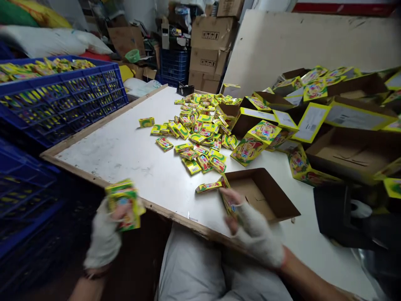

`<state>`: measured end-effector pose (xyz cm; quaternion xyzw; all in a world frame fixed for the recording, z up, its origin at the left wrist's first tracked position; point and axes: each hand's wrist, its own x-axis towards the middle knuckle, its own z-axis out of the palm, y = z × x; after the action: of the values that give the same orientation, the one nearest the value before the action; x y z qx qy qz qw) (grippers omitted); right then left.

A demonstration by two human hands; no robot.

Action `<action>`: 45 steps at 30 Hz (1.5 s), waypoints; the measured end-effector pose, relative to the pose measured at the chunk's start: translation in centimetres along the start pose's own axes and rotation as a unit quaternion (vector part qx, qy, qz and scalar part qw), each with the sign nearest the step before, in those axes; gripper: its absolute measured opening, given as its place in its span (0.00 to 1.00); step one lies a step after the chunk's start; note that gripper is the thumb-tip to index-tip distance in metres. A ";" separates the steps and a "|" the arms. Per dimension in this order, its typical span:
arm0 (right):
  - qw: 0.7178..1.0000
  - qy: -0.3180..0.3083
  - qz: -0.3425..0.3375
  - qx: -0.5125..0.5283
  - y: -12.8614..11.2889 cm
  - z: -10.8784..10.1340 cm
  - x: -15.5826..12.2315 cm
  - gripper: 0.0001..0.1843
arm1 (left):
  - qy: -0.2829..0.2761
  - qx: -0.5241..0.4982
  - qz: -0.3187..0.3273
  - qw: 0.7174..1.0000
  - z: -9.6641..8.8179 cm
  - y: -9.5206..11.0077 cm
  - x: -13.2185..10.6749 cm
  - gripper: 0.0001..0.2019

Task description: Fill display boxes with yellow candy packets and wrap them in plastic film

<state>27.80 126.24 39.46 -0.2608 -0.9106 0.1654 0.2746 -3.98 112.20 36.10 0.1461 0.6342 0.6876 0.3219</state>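
My left hand [106, 230], in a white fingerless glove, is closed around a small stack of yellow-green printed packets [128, 196] in front of the table's near edge. My right hand [250, 225], gloved the same way and somewhat blurred, has its fingers and thumb closed on the printed left side of an open cardboard box [266, 192]. That box is brown inside and holds nothing I can see. Beside its left corner lies a single yellow packet [209, 187]. Many similar packets [200, 133] are heaped loosely farther back on the white table [119, 146].
Open yellow printed boxes [313, 121] are piled along the right side. A blue crate [69, 100] full of packets stands at the left, with another blue crate [25, 188] below. Brown cartons [209, 50] are stacked at the back. A black object [341, 213] sits at the right.
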 end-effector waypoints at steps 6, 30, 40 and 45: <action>0.972 -0.067 -0.004 -0.224 7.7 -6.3 -8.3 0.09 | -0.205 -0.212 -0.236 0.926 13.9 -2.3 -5.2 0.27; 0.969 0.190 0.161 -0.007 4.1 8.1 -7.8 0.40 | -0.411 0.338 0.150 0.833 19.0 -6.6 -1.7 0.22; 0.981 0.143 0.121 -0.046 3.5 6.8 -9.1 0.27 | -0.432 0.255 0.035 0.864 20.4 -7.2 0.8 0.18; 0.985 0.153 0.070 -0.029 3.4 6.4 -9.3 0.38 | -0.416 0.231 0.009 0.879 20.6 -7.4 1.1 0.18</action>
<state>31.96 122.70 29.06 -0.3538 -0.8419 0.1162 0.3906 9.63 128.81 31.87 0.4944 0.5816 0.4000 0.5073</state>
